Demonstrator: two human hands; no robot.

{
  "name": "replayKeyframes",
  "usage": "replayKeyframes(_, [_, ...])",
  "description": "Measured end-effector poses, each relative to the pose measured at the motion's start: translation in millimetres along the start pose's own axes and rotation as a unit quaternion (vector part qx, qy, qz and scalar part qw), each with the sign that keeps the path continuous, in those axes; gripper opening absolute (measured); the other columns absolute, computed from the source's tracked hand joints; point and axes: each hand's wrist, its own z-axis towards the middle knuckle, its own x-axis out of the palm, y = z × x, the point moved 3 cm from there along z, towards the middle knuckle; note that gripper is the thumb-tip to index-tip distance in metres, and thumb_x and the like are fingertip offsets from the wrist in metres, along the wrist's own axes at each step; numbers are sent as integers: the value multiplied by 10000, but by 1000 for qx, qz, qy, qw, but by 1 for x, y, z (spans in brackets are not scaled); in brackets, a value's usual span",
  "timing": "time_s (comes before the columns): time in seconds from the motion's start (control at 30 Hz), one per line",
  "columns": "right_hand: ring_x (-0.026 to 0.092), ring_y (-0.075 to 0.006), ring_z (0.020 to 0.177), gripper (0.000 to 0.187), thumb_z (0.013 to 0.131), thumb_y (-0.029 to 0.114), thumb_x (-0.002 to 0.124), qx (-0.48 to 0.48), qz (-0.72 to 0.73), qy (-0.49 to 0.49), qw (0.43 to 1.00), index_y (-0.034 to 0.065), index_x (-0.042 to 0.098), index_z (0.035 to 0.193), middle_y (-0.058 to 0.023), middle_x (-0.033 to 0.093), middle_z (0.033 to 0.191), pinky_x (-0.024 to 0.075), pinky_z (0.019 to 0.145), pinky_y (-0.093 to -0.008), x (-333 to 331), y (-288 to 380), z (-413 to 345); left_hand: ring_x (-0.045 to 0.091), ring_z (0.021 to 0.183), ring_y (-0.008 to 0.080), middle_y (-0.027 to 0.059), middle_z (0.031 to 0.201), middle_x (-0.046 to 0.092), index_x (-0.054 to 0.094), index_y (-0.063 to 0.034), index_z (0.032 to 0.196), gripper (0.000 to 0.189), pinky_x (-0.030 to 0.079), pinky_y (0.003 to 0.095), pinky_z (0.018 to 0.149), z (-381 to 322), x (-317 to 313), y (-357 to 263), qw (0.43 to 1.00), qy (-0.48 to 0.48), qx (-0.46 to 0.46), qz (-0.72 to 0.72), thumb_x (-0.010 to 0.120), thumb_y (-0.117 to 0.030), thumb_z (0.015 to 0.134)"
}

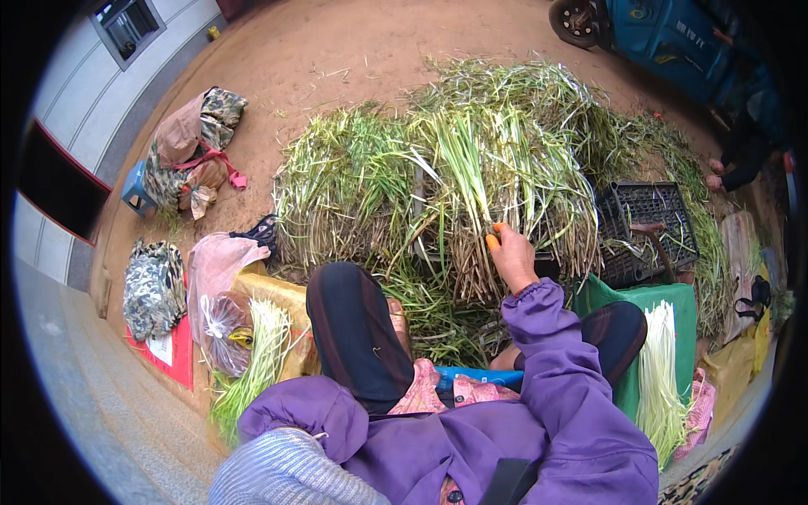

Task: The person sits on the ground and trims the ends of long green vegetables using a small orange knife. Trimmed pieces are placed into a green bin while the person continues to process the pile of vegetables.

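Observation:
My right hand (514,255), with orange covers on the thumb and a finger, pinches the lower stems of long green leafy stalks (464,158). Those stalks lie on a heap of similar plants (530,164) with brown lower ends, just beyond my knees. More of them make a second heap (347,170) to the left. My left hand is out of view; the left purple sleeve (309,410) ends behind a pale blue ribbed knit (290,470) close to the camera. Pale trimmed stalks lie in a bundle (268,347) by my left knee and another (659,372) by my right.
A black plastic crate (650,246) holds a wooden-handled tool (656,243) and loose leaves. Green cloth (685,315) lies at the right. Camouflage cloth and bags (189,151) rest on a blue stool (136,189). Another person's feet (714,177) are near a blue vehicle (669,44).

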Motion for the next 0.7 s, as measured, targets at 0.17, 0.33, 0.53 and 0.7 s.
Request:
replayKeyframes(0.17, [687, -236, 750, 306, 887, 310, 674, -3, 100, 7, 995, 100, 669, 1111, -93, 715, 934, 523, 650, -354, -23, 9, 10, 618, 732, 243, 156, 874, 638, 575, 53, 1167, 354, 502, 364, 659, -3, -4, -4, 1000, -11, 6, 1, 622, -195, 918])
replayKeyframes(0.33, [561, -70, 574, 218, 953, 182, 626, 58, 721, 157, 673, 83, 591, 1144, 1, 629, 818, 419, 482, -191, -35, 5, 15, 611, 696, 241, 151, 845, 634, 573, 53, 1162, 352, 498, 365, 628, -7, -3, -11, 1000, -20, 16, 8, 617, -201, 922])
replayKeyframes(0.53, [548, -82, 594, 274, 984, 210, 566, 90, 711, 199, 668, 72, 561, 1220, -1, 594, 831, 438, 495, -212, -51, 2, 9, 602, 653, 237, 144, 809, 628, 570, 52, 1157, 350, 493, 366, 592, -7, 6, -24, 999, -27, 25, 16, 611, -208, 926])
replayKeyframes(0.7, [567, -95, 628, 254, 986, 185, 558, 63, 657, 197, 725, 97, 549, 1223, -4, 609, 827, 454, 524, -231, -51, -7, 8, 595, 617, 235, 139, 780, 624, 567, 51, 1153, 349, 489, 367, 562, -4, 22, -38, 998, -34, 42, 21, 606, -214, 930])
